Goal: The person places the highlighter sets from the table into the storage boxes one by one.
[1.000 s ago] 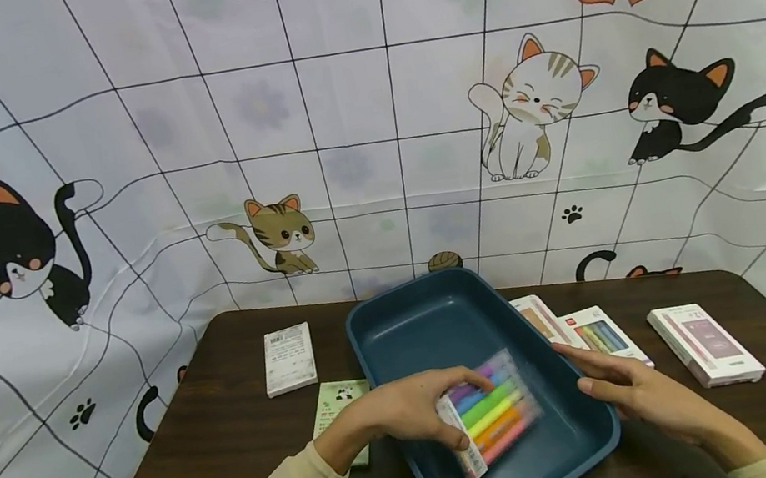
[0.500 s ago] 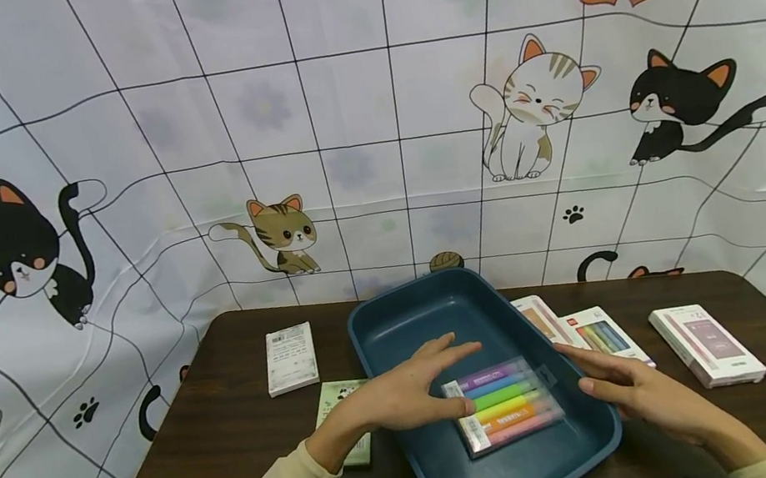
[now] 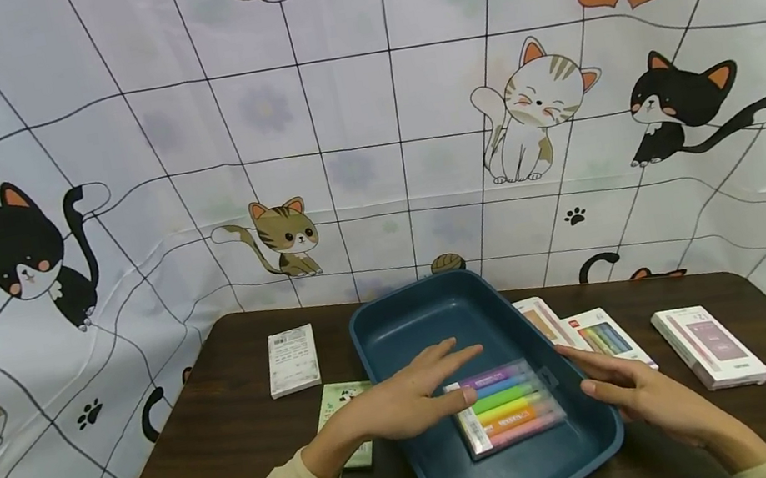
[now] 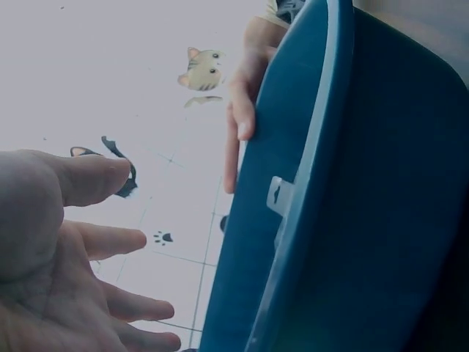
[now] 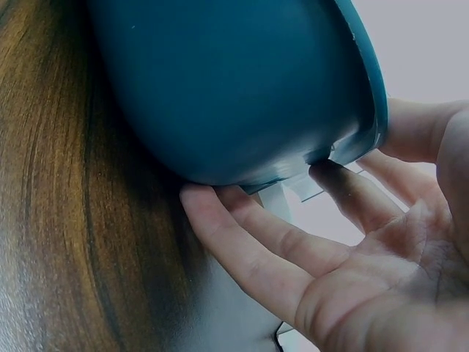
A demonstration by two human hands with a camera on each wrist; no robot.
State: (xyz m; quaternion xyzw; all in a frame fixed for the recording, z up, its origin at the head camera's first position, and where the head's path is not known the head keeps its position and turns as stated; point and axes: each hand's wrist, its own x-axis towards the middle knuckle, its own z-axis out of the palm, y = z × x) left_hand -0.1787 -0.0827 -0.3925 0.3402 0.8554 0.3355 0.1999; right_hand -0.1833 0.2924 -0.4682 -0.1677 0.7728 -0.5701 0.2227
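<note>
A clear pack of colourful markers (image 3: 506, 409) lies flat in the deep blue plastic tray (image 3: 433, 311). Over the tray's left side is my left hand (image 3: 425, 397), fingers spread and straight, with the thumb tip over the pack's left end. That hand (image 4: 66, 257) holds nothing in the left wrist view. My right hand (image 3: 632, 392) holds the tray's right side. In the right wrist view, the fingers (image 5: 253, 257) press the outer wall from below while the thumb goes over the rim, its tip hidden.
Left of the tray, a white box (image 3: 292, 361) and a green pack (image 3: 340, 402), partly behind the left wrist, lie on the dark wooden table (image 3: 233, 433). To the right are a box with coloured pens (image 3: 608, 336), another white box (image 3: 538, 314) and a white-and-pink box (image 3: 710, 346). A cat-print cloth (image 3: 354, 108) hangs behind.
The left hand has let go of the marker pack and spread its fingers. The pack has gone from tilted to flat in the tray. The right hand stays at the tray's side.
</note>
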